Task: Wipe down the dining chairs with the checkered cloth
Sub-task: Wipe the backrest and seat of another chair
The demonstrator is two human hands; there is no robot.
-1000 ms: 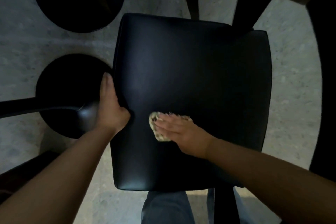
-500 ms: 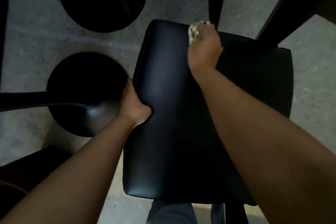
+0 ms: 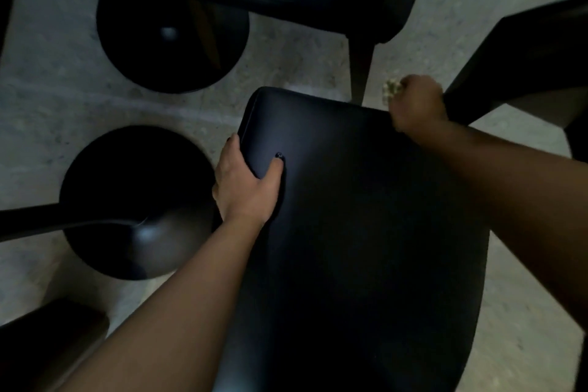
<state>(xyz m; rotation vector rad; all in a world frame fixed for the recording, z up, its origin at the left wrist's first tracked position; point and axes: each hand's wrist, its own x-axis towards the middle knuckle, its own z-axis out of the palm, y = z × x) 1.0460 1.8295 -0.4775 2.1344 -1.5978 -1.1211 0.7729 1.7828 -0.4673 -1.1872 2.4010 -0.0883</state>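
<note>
Swept rightward, the right hand [image 3: 415, 103] grips the checkered cloth [image 3: 390, 91] — blurred — at the chair seat [image 3: 366, 216]'s upper-right edge, left hand [image 3: 246, 184] clamping its side — next, probably another pass.

Checkered cloth [image 3: 390, 90] mostly inside fist.

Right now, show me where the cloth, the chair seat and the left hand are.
cloth [image 3: 390, 91], head view, on the bunched bit showing past the fingers.
chair seat [image 3: 366, 216], head view, on the middle of the black cushion.
left hand [image 3: 245, 186], head view, on the back of the hand.
</note>
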